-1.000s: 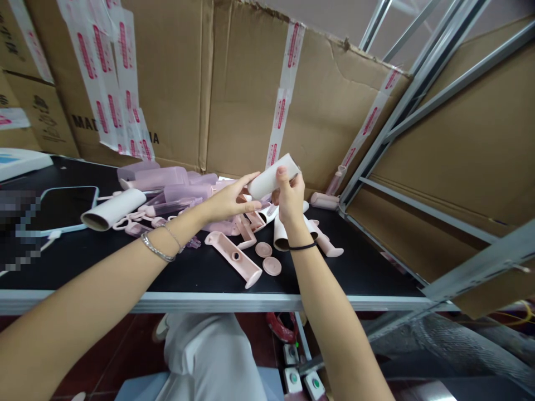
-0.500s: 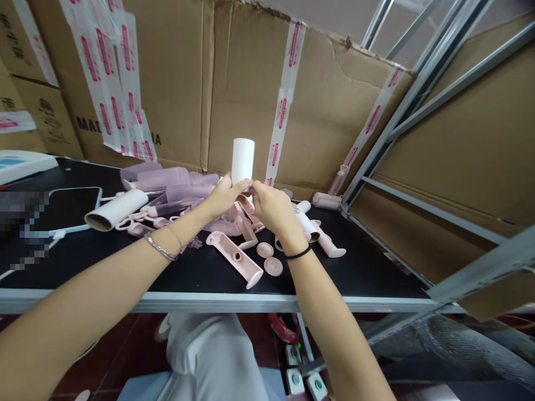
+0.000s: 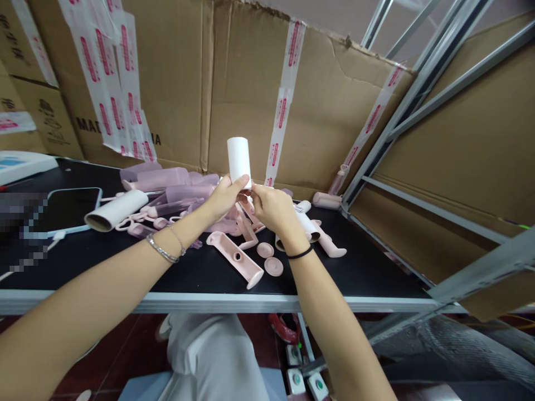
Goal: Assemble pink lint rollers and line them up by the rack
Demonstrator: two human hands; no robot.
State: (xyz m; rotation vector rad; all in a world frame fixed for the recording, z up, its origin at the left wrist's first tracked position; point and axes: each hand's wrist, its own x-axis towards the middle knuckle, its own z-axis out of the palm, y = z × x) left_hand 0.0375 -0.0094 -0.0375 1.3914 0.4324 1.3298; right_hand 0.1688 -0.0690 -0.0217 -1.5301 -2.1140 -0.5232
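Since half a second ago, the white roll (image 3: 238, 157) has tilted a little to the left and stands almost upright above the black table (image 3: 200, 273). Left hand (image 3: 225, 196) is closed around its lower end, and right hand (image 3: 273, 209) pinches the same end. Pink handle (image 3: 235, 258) lies below them.
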